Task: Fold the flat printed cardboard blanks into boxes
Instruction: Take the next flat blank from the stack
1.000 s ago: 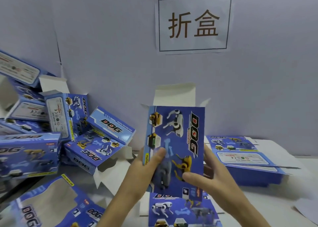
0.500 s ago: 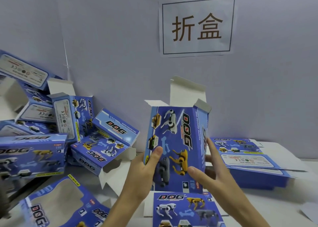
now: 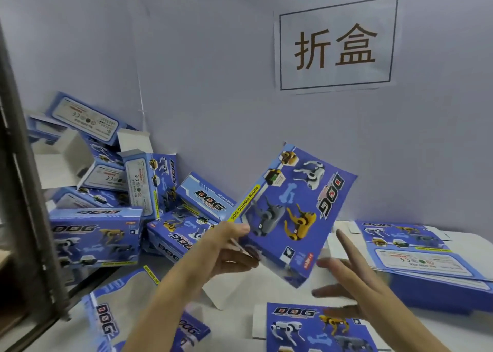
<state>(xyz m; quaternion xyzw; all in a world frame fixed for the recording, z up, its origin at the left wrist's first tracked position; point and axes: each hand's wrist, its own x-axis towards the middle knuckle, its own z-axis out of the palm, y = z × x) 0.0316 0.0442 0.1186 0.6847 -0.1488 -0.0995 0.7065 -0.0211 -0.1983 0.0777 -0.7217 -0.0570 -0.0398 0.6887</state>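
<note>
A pile point(image 3: 96, 231) of folded boxes is heaped at the left; a sign point(image 3: 336, 43) reading "折盒" is posted above. A stack point(image 3: 416, 253) of flat blanks is laid at the right, 1 blank point(image 3: 314, 327) nearest the camera. A box point(image 3: 296, 213) is held tilted at centre, pinched at its lower left edge by the left hand point(image 3: 229, 247). The right hand point(image 3: 344, 285) is spread open just beside its lower corner, gripping nothing. Closing the bottom flaps is judged the step in hand, so the right hand is needed there. "DOG" and "FUNNY MOVING DOG" are printed on it.
</note>
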